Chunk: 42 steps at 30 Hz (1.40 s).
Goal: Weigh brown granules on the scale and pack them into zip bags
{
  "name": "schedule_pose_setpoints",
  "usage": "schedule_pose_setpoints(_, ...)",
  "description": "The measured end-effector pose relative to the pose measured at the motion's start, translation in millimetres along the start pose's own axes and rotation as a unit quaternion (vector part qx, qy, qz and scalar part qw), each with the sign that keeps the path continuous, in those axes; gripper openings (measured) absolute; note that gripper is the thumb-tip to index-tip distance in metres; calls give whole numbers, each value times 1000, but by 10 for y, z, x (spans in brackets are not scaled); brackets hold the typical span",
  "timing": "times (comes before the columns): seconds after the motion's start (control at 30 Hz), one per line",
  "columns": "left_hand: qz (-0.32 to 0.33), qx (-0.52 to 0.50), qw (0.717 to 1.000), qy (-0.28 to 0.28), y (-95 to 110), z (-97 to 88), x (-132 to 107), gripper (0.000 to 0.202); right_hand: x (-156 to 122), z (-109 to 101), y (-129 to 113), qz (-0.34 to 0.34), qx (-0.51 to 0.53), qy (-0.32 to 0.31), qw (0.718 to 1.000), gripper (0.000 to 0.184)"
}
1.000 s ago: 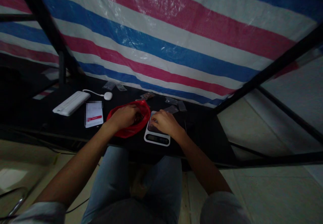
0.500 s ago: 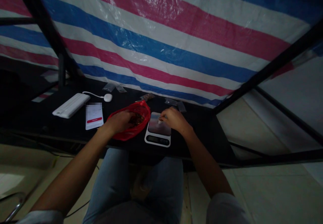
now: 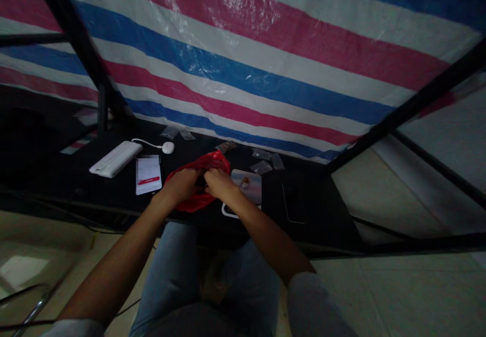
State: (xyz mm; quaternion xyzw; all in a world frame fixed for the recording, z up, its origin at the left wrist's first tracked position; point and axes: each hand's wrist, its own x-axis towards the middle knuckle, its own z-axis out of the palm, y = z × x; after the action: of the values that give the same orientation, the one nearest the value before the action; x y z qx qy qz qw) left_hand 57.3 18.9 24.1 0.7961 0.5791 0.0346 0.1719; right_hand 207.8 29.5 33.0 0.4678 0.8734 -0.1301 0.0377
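Red bag (image 3: 211, 163), under left hand (image 3: 179, 185), right hand (image 3: 219, 184)

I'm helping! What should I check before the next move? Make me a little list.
1. Left hand and right hand both at the red plastic bag: ok.
2. Bag's opening: cannot tell, the hands cover it.
3. Scale lying flat on the table: ok.
4. Small brown bit sitting on the scale: ok.
5. Scale's screen: not ok, the right arm hides the number.
6. Clear little bags lying near the scale, not touching it: ok.
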Motion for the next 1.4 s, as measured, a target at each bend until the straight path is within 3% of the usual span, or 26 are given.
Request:
schedule_pose_setpoints(0.13,23,6,1000,-2,-2,42,-46,42,-9,30,48,0,11,6,1000,26)
schedule_pose_setpoints(0.4,-14,0,1000,21,15,28,-79,28,-105,-110,211,-10,58,23,998,16)
schedule_pose_setpoints(0.63,4,-14,1000,16,6,-56,-50,35,-179,-336,336,-19,125,82,989,12)
schedule_pose_setpoints(0.8,-12,-14,1000,1,12,-68,-58,33,-419,-559,543,-14,155,110,982,11)
schedule_pose_setpoints(1.03,-20,-12,1000,-5,22,-10,-56,33,-779,-731,911,45,82,45,995,9)
schedule_pose_setpoints(1.4,-11,-7,1000,-14,-13,36,-23,34,-727,-573,936,49,25,15,998,9)
